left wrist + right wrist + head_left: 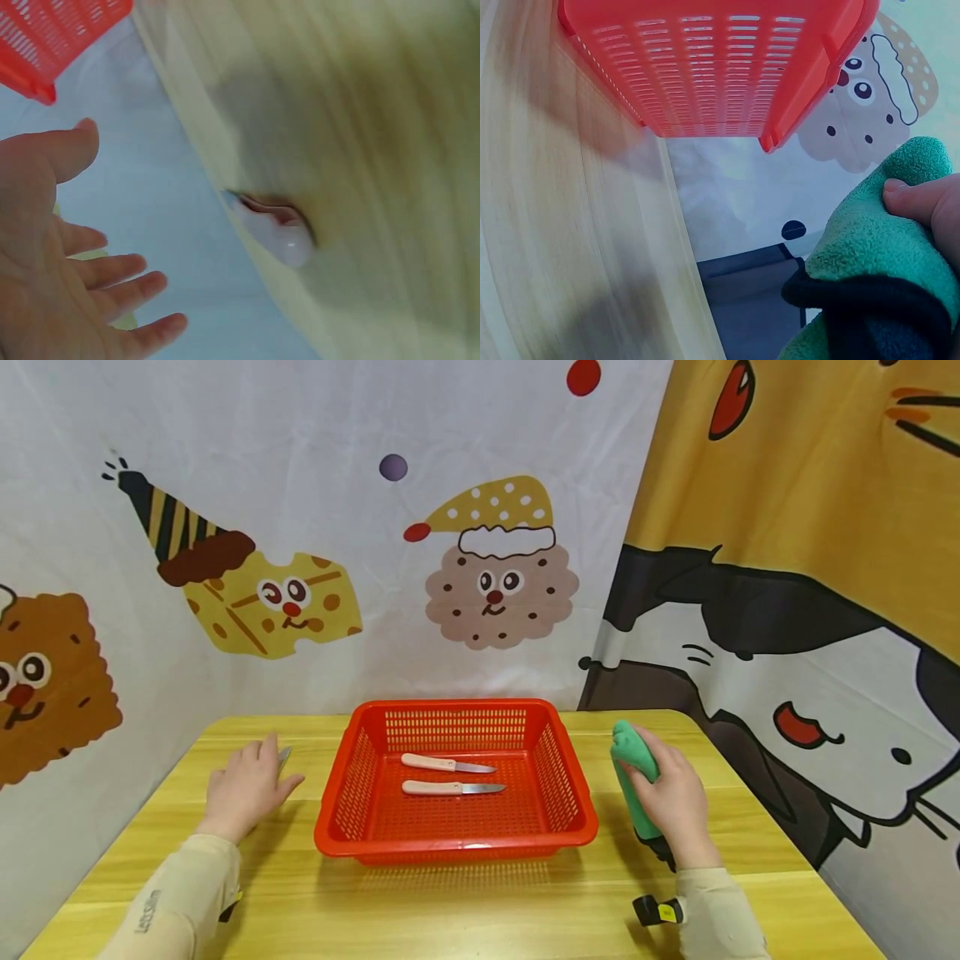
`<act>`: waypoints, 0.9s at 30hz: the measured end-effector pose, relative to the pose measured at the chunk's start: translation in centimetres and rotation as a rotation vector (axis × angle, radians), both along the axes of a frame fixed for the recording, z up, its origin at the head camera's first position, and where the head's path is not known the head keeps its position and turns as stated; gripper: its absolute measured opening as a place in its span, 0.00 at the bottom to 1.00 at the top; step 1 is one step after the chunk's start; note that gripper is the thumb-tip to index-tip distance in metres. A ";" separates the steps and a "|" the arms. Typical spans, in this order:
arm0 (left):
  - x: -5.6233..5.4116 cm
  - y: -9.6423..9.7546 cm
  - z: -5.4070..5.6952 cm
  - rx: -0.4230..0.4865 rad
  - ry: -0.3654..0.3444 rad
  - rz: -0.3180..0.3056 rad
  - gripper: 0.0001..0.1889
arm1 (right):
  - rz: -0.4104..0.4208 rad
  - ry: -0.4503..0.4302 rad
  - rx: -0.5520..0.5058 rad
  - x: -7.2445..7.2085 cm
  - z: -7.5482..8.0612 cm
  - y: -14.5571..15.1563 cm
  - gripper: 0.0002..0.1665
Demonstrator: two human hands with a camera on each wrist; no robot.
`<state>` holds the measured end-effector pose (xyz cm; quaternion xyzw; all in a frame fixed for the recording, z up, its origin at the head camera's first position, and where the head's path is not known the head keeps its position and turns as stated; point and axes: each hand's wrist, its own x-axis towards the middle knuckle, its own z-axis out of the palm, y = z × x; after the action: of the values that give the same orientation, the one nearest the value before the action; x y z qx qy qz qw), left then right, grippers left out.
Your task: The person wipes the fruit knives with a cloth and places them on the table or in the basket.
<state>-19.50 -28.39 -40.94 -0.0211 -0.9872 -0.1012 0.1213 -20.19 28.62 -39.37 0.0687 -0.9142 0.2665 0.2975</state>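
Observation:
My left hand (243, 785) hovers at the left of the table with its fingers extended, as the left wrist view also shows. Under it lies a knife (277, 234) with a pale handle; in the head view only part of its blade (284, 755) peeks out past the hand. My right hand (675, 789) grips a folded green cloth (637, 777) with a dark edge, held to the right of the red basket (457, 846). Two knives with pale wooden handles, one farther back (442, 763) and one nearer (442, 788), lie inside the basket, blades pointing right.
The slotted plastic basket stands mid-table on the wood-grain table (450, 918). Behind the table hangs a white curtain (300, 410) printed with cartoon food. A yellow, black and white cartoon curtain (825, 510) hangs at the right.

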 end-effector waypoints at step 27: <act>-0.6 -3.7 -1.5 0.082 -0.352 0.053 0.27 | -0.003 -0.029 0.013 0.0 -0.1 0.1 0.34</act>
<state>-20.10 -32.06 -42.46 0.0280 -0.9885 -0.1403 -0.0498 -20.24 28.76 -39.44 0.0653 -0.9203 0.2611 0.2840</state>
